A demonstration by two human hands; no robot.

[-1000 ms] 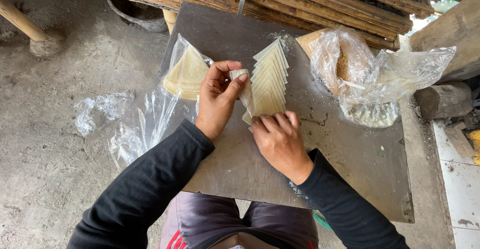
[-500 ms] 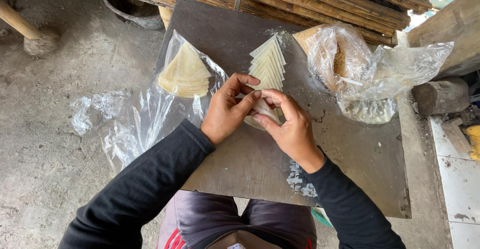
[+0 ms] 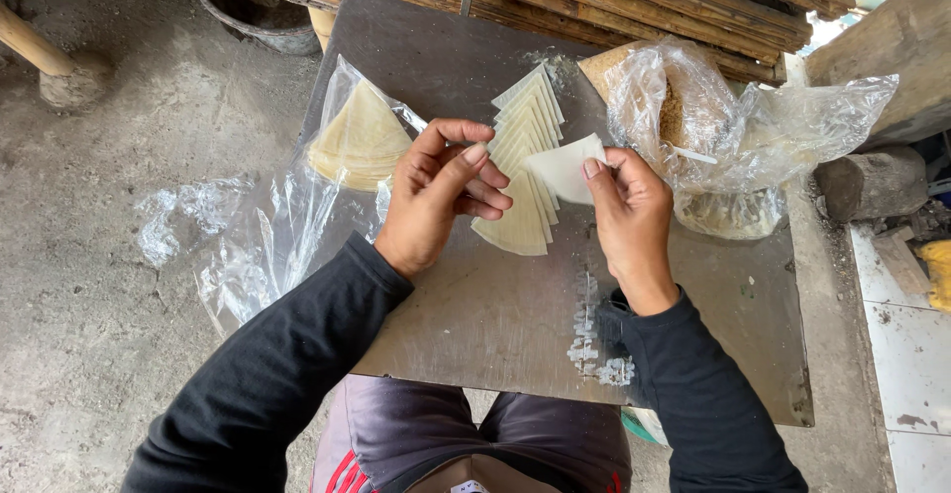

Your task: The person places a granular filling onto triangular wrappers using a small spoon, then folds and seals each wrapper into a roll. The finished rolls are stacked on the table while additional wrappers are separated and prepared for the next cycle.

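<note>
The right hand (image 3: pixel 626 206) pinches one pale, thin triangular wrapper sheet (image 3: pixel 565 168) just above the fanned row of cream triangular sheets (image 3: pixel 522 161) on the grey metal worktop (image 3: pixel 495 315); the left hand (image 3: pixel 436 191), loosely curled, holds nothing beside it.

Both arms wear long black sleeves (image 3: pixel 297 354) that end at the wrists, leaving the left hand (image 3: pixel 436 196) and the right hand (image 3: pixel 629 216) bare. At the bottom centre of the frame, dark grey trousers (image 3: pixel 416 434) show red markings.

Pale cream wrapper sheets (image 3: pixel 525 171), grey board (image 3: pixel 475 295), black sleeves (image 3: pixel 287 354).
</note>
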